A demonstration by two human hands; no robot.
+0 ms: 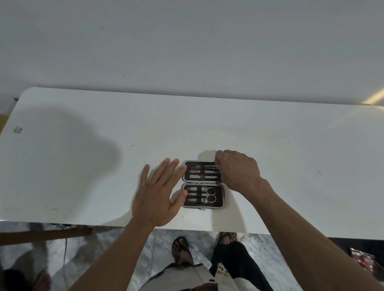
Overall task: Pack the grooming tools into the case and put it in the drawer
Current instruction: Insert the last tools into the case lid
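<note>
The small dark hinged case with a silver metal rim (203, 185) lies open flat just right of the frame's centre, near the front edge of the white table (68, 157). It looks light and rigid, so I judge it will slide on the smooth top unless steadied, and is best taken by its long rims once folded. The slim steel grooming tools (203, 172) sit under elastic loops in both halves: files and pushers in the upper half, the round-handled scissors (210, 195) and clippers in the lower. They are thin, hard and slippery, easy to dislodge. My right hand (240, 171) has its grip pinched at the upper half's right end; whether on a tool or the rim I cannot tell. My left hand (158, 193) is spread and released, fingertips (183, 168) touching the case's left edge.
</note>
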